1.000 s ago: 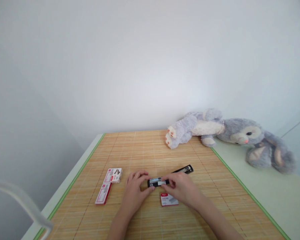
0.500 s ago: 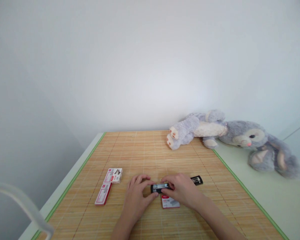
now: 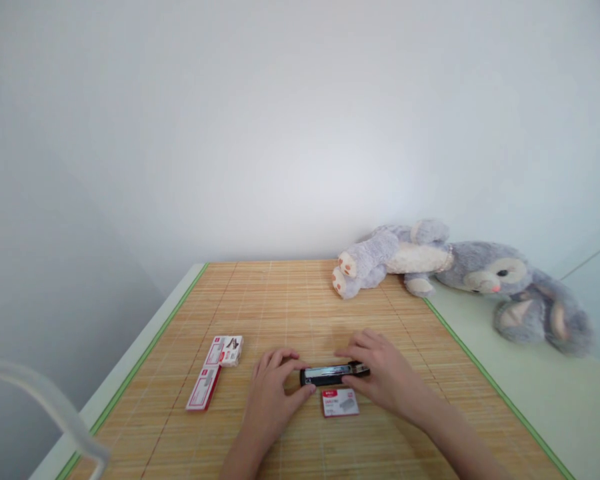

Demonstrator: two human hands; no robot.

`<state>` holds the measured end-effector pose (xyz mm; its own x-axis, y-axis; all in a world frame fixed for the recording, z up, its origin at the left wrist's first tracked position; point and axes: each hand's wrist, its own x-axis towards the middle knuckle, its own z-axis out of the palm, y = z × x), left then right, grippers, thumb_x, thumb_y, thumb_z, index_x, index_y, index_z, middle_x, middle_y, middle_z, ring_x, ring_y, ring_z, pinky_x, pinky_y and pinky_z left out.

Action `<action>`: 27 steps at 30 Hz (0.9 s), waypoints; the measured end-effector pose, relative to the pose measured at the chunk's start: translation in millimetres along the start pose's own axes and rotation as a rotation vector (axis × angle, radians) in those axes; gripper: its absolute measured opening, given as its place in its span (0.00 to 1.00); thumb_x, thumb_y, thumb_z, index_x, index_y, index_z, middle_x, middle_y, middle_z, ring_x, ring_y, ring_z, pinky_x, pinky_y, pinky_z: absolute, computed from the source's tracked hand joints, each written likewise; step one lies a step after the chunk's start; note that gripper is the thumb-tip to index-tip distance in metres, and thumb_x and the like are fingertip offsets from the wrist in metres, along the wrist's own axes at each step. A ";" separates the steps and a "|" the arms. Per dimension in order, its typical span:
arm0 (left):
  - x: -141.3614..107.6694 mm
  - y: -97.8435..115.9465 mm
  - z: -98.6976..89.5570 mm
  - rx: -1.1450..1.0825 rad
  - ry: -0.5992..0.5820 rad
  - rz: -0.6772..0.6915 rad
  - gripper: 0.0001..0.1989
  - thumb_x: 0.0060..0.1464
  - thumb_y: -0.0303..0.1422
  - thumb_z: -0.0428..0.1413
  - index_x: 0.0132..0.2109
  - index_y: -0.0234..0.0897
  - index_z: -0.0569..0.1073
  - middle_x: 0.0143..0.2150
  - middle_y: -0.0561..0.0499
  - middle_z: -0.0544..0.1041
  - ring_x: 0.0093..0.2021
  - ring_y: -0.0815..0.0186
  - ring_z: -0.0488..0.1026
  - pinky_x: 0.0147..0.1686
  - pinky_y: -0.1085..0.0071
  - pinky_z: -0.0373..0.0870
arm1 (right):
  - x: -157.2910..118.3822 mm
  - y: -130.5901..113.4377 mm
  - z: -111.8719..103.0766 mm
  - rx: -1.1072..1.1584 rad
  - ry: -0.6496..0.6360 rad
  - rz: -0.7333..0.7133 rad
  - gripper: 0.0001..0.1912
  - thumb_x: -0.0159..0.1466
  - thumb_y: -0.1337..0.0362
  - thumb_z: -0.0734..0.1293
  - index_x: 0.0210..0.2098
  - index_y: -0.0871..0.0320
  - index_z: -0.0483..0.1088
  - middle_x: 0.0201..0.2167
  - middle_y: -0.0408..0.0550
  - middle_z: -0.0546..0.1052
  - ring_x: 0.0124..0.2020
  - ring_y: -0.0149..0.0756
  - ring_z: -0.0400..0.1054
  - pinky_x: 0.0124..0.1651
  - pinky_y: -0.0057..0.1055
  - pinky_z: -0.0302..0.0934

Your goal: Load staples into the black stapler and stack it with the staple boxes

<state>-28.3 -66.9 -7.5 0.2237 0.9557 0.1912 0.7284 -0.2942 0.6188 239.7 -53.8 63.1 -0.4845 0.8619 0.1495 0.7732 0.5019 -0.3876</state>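
A black stapler (image 3: pixel 325 375) lies crosswise on the bamboo mat, with its shiny metal channel facing up. My left hand (image 3: pixel 275 393) pinches its left end between thumb and fingers. Around the right end are the thumb and fingers of my right hand (image 3: pixel 385 373), which hides whatever part of the stapler lies beyond. Just below the stapler rests a small red-and-white staple box (image 3: pixel 340 403), apart from both hands.
Red-and-white boxes (image 3: pixel 203 388) and a smaller white box (image 3: pixel 231 351) lie at the left of the bamboo mat (image 3: pixel 280 300). A grey plush rabbit (image 3: pixel 420 257) stretches across the back right. A pale curved tube (image 3: pixel 55 400) crosses the lower left.
My right hand has slid right along the stapler, uncovering more of the metal channel and the staple box. The black end piece seen beyond that hand is now out of sight.
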 end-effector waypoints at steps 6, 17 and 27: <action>0.6 -0.3 -0.6 0.003 -0.004 -0.013 0.13 0.54 0.44 0.66 0.47 0.55 0.80 0.55 0.52 0.76 0.59 0.53 0.68 0.59 0.52 0.63 | -28.0 67.7 -49.6 0.078 -0.118 0.131 0.18 0.60 0.61 0.73 0.51 0.49 0.77 0.46 0.47 0.79 0.46 0.45 0.73 0.52 0.40 0.65; 0.2 2.2 -0.8 0.005 -0.015 -0.018 0.14 0.54 0.43 0.65 0.48 0.54 0.80 0.56 0.50 0.75 0.58 0.52 0.68 0.59 0.50 0.62 | 17.7 -1.8 -25.7 0.567 -0.009 -0.033 0.08 0.63 0.61 0.73 0.42 0.52 0.77 0.43 0.45 0.78 0.45 0.40 0.73 0.48 0.35 0.67; 0.9 3.9 -5.1 0.008 0.000 -0.012 0.12 0.53 0.43 0.67 0.46 0.51 0.80 0.54 0.51 0.76 0.57 0.53 0.69 0.57 0.54 0.64 | 37.7 -22.2 29.4 0.459 -0.086 -0.031 0.10 0.58 0.68 0.74 0.39 0.54 0.76 0.38 0.42 0.76 0.41 0.37 0.70 0.43 0.29 0.62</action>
<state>-28.6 -67.2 -1.1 0.2149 0.9592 0.1834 0.7362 -0.2826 0.6150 192.2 -34.6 50.7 -0.5514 0.8284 0.0987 0.5066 0.4265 -0.7493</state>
